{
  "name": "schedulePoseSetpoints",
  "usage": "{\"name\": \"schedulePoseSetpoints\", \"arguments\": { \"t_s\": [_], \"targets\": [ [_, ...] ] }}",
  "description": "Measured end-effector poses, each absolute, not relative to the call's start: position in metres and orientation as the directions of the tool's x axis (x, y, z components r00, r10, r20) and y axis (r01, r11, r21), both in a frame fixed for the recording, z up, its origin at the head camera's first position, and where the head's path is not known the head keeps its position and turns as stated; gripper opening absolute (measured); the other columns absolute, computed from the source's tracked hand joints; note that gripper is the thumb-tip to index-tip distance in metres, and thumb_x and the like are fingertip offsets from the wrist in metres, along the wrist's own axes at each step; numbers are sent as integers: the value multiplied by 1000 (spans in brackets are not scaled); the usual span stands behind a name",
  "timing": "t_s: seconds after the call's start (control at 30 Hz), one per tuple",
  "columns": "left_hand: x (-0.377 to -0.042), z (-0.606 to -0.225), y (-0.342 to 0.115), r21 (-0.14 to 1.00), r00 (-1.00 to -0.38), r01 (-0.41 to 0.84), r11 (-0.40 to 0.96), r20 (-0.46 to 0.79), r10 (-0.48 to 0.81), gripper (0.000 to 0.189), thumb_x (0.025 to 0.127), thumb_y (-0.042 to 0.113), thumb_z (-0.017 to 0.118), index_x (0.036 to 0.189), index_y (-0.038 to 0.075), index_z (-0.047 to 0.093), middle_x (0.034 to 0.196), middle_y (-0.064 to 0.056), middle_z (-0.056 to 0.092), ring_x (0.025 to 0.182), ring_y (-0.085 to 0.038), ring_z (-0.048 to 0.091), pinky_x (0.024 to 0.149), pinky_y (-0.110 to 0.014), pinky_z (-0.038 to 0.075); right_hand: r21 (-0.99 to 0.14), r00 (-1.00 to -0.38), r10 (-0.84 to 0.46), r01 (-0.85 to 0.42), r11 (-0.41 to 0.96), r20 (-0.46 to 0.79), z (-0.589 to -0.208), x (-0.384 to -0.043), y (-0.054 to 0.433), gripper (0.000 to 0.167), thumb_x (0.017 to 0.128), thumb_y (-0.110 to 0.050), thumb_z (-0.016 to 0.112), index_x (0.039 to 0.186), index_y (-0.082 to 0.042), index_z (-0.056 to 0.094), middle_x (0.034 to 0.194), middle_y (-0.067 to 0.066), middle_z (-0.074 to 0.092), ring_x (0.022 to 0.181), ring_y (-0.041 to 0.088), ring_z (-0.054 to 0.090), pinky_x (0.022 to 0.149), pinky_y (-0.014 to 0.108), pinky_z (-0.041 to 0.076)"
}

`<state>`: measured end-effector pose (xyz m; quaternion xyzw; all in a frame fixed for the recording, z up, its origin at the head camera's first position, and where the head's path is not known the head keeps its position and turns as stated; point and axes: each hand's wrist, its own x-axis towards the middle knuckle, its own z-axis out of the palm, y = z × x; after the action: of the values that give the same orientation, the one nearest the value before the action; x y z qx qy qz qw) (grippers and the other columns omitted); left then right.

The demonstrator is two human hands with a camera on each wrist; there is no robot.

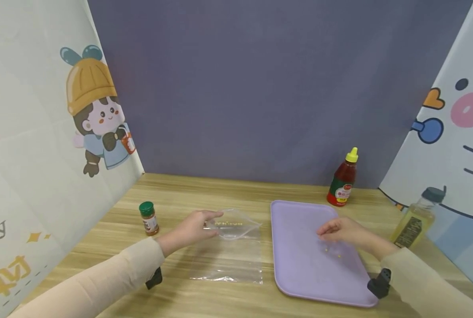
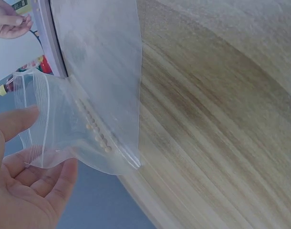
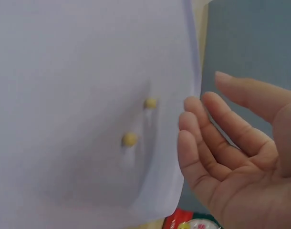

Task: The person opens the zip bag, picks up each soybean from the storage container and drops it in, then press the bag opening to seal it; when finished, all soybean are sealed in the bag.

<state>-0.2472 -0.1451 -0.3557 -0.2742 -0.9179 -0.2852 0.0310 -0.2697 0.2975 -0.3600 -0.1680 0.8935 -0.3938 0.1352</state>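
Observation:
My left hand (image 1: 193, 227) holds a clear zip-lock bag (image 1: 230, 260) near its mouth, thumb on one side and fingers on the other. The mouth gapes, and a row of small yellow beans (image 2: 95, 129) shows inside the bag. Above the purple tray (image 1: 300, 269) is my right hand (image 1: 343, 232), its fingers loosely bent and the thumb apart from them. Nothing shows between them in the right wrist view. Two loose beans, a nearer bean (image 3: 129, 139) and a farther bean (image 3: 150, 103), lie on the tray close to that hand.
A green-capped spice jar (image 1: 148, 218) stands left of my left hand. Behind the tray is a red sauce bottle (image 1: 343, 183) with a yellow cap. An oil bottle (image 1: 415, 221) stands right of the tray, beside my right forearm. A dark wall closes the back.

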Motion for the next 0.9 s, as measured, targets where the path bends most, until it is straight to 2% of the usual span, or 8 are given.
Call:
{"name": "schedulePoseSetpoints", "arguments": {
  "t_s": [0.13,0.3,0.43,0.63,0.9],
  "targets": [
    [-248,-357,-145,520,-855,507,687,200,479,53,85,13,73,134,2,56,132,-15,61,108,-29,64,90,-43,57,-744,-891,-426,-179,644,-155,-365,-272,305,32,83,-10,74,108,8,67,103,17,71,91,17,63,71,22,55],
    [-247,-358,-146,536,-857,499,681,189,479,53,85,13,72,134,1,55,133,-15,60,110,-30,63,92,-45,56,-739,-864,-464,-179,649,-198,-372,-273,308,32,78,-6,77,106,7,67,95,10,67,85,17,57,65,22,52],
    [-246,-357,-147,547,-861,490,679,183,474,53,86,13,72,135,2,55,134,-15,60,111,-30,63,93,-46,55,-732,-866,-452,-164,661,-213,-378,-274,308,31,75,-6,80,101,5,67,86,5,60,78,15,53,60,21,49],
    [-245,-356,-146,539,-868,481,692,177,465,53,86,13,72,135,4,55,134,-13,60,111,-30,63,92,-44,56,-706,-894,-413,-178,685,-175,-384,-274,307,25,74,-10,82,91,2,67,76,2,58,70,14,52,56,22,47],
    [-245,-357,-147,568,-879,453,687,156,451,54,86,12,72,136,5,55,135,-13,59,114,-31,61,96,-44,54,-650,-912,-395,-235,723,-110,-387,-274,307,20,75,-16,82,85,-2,72,78,3,68,69,13,54,56,22,48]
  ]
}}
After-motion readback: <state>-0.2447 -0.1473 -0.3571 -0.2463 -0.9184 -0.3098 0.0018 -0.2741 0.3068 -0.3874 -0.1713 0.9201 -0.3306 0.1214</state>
